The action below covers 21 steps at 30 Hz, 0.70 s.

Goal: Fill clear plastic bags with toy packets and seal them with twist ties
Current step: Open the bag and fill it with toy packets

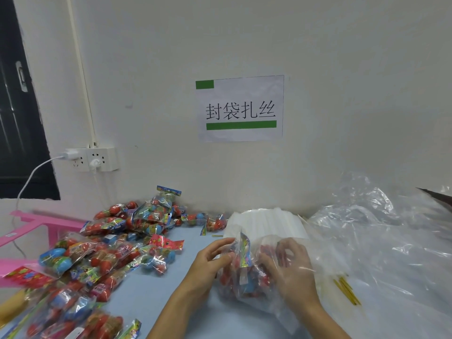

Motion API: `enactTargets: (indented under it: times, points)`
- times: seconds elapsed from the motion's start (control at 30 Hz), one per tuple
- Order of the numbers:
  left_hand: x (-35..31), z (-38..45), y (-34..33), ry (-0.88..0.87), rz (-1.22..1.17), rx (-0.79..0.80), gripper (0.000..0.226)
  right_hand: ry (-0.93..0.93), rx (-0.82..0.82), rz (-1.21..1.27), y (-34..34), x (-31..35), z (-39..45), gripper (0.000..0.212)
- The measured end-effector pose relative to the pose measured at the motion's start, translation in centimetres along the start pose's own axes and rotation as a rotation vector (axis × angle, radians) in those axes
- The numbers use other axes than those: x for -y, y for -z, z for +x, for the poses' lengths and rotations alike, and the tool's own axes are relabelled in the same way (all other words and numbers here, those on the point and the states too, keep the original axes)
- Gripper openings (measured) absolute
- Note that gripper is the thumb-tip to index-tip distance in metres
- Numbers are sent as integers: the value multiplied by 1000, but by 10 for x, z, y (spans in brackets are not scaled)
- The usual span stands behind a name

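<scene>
A clear plastic bag (pixel 247 287) with several red and blue toy packets inside lies on the blue table in front of me. My left hand (pixel 210 259) grips the bag's left side near its mouth, fingers curled on the film. My right hand (pixel 291 265) holds the bag's right side, partly seen through the plastic. A large heap of loose toy packets (pixel 102 248) covers the table's left half. Gold twist ties (pixel 347 288) lie under clear film to the right.
A stack of flat empty bags (pixel 266 223) sits behind my hands by the wall. Crumpled clear plastic sheeting (pixel 381 231) fills the right side. A pink plastic frame (pixel 46 222) stands at far left. A wall socket (pixel 95 159) with cables hangs above the heap.
</scene>
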<state>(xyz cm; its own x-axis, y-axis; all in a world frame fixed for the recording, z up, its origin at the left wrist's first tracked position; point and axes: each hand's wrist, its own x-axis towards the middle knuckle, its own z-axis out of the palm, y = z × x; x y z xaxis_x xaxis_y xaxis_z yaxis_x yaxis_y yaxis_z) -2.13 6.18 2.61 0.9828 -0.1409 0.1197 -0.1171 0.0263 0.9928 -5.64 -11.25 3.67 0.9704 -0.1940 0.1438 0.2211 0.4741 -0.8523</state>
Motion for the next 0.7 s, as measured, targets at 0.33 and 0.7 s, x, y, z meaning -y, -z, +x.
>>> enactTargets:
  times: [0.33, 0.7]
  points:
    - [4, 3, -1, -10, -15, -21, 31, 152, 76, -221, 5, 7, -3, 21]
    - [8, 5, -3, -43, 3, -20, 31, 164, 27, -424, 5, -4, -3, 20]
